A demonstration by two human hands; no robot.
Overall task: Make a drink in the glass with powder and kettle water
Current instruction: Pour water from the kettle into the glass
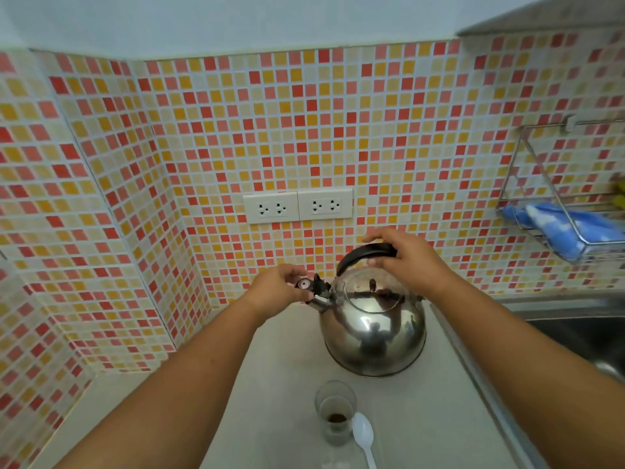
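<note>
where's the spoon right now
The white spoon lies on the counter at the bottom of the head view, just right of the glass, near the kettle.

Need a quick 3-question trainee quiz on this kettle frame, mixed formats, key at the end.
1. True or false: the right hand is on the black curved handle of the shiny steel kettle.
2. What is the left hand touching?
A. the white plastic spoon
B. the black whistle cap on the kettle's spout
C. the white wall sockets
3. Fill in: the small clear glass holds dark ____ at its bottom and no water yet.

Key
1. True.
2. B. The fingers are at the cap at the spout's tip.
3. Powder. The glass stands on the pale counter, on the near side of the kettle, the spoon lying beside it.
</note>
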